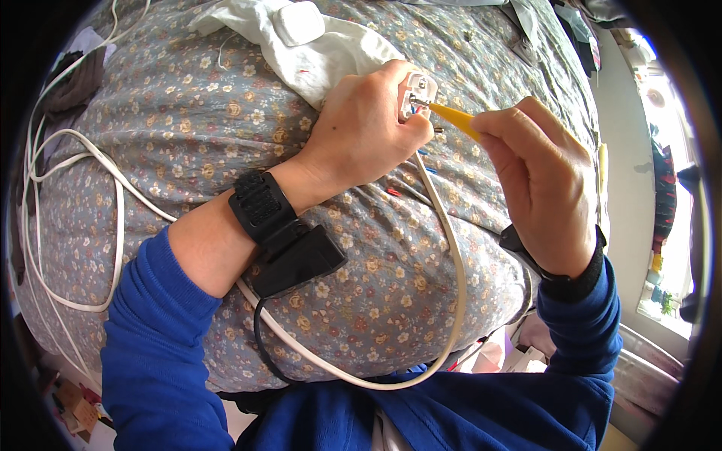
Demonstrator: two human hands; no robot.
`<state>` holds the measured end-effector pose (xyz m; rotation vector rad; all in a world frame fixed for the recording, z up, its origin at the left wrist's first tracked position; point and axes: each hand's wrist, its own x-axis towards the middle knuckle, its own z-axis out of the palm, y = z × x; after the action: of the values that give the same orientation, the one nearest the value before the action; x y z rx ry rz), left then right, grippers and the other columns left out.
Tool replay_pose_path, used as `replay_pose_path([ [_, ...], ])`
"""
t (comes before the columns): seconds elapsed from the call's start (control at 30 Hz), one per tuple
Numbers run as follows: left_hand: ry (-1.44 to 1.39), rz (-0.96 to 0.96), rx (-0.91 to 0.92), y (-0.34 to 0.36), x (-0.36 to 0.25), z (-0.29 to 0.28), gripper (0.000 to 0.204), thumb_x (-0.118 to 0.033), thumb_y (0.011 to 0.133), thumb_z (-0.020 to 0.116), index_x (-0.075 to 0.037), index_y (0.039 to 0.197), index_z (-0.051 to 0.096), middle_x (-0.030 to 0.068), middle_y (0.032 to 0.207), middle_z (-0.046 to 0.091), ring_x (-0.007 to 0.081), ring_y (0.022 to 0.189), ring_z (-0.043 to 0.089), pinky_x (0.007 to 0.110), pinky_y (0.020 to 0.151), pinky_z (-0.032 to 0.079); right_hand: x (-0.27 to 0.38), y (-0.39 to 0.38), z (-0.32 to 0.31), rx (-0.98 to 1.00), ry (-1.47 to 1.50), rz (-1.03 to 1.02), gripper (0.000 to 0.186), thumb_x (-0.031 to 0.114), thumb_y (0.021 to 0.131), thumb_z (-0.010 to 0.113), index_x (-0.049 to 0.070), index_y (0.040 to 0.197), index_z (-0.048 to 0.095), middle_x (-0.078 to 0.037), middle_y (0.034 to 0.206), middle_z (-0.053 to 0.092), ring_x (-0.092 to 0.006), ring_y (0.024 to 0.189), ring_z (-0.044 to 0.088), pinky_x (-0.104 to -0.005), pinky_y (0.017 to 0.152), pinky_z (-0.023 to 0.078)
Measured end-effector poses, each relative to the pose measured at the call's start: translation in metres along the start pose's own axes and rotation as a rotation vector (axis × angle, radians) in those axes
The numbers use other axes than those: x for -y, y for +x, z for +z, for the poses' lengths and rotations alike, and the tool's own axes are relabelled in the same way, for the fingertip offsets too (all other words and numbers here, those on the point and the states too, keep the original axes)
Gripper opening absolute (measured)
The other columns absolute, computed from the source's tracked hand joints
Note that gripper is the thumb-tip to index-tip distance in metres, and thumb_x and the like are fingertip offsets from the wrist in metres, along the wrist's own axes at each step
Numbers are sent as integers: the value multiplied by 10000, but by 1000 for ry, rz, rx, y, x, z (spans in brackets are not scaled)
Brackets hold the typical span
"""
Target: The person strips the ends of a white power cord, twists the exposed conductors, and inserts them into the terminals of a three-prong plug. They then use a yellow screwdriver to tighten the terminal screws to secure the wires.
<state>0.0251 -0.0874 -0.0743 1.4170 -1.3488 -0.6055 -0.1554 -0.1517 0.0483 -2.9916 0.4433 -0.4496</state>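
My left hand (365, 124) is closed around an opened white electrical plug (423, 84), with its metal terminals and a bit of blue wire showing. The fingers under the plug are hidden. In my right hand (541, 177) is a screwdriver with a yellow handle (454, 120), pinched between thumb and fingers. Its tip meets the inside of the plug, though I cannot tell whether it sits in a screw. A thick white cable (460, 286) runs from the plug and loops down toward my lap.
Flower-patterned bedding (361, 301) lies under my hands. On a white cloth (346, 49) at the far side rests a white rounded piece (298, 23). A small red scrap (393, 192) lies near the cable. More white cable (119, 225) coils at left. A black box (301, 259) hangs by my left wrist.
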Motion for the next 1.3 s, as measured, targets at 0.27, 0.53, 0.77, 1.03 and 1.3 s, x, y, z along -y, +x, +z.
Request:
replay_pose_path([
  [0.27, 5, -26, 20, 0, 0, -1, 401, -127, 875, 652, 65, 1219, 578, 29, 724, 608, 71, 634, 558, 272, 572, 474, 5, 0, 0, 4, -116, -30, 220, 27, 813, 805, 39, 1016, 720, -73, 848, 569, -193, 644, 609, -310, 578, 505],
  [0.53, -5, -13, 4, 1, 0, 0, 398, -135, 877, 649, 64, 1215, 581, 21, 724, 594, 73, 629, 550, 271, 568, 469, -2, 3, -2, 1, -298, -182, 227, 137, 845, 808, 33, 1032, 733, -73, 720, 601, -200, 594, 602, -307, 547, 486],
  [0.77, -3, 27, -38, 2, -1, 1, 231, -144, 842, 645, 43, 934, 546, 117, 625, 574, 251, 556, 595, 383, 552, 481, -1, 0, 3, 124, -53, 208, 103, 157, 970, 685, 69, 942, 639, -136, 649, 581, -287, 573, 624, -377, 523, 465],
  [1.03, 53, -13, -9, 0, 0, 0, 383, -190, 878, 651, 51, 1170, 591, 19, 682, 546, 84, 600, 523, 276, 544, 444, -20, 5, 8, 119, 466, 388, 137, 130, 1013, 598, 2, 967, 594, -166, 715, 597, -321, 612, 596, -365, 593, 478],
  [1.3, 8, -6, 8, 1, 1, -1, 289, -167, 885, 648, 30, 1089, 593, 18, 679, 560, 82, 598, 521, 286, 536, 430, -3, -6, 0, 79, -34, 78, 287, -28, 792, 798, 9, 1043, 663, -111, 928, 599, -278, 804, 686, -341, 700, 556],
])
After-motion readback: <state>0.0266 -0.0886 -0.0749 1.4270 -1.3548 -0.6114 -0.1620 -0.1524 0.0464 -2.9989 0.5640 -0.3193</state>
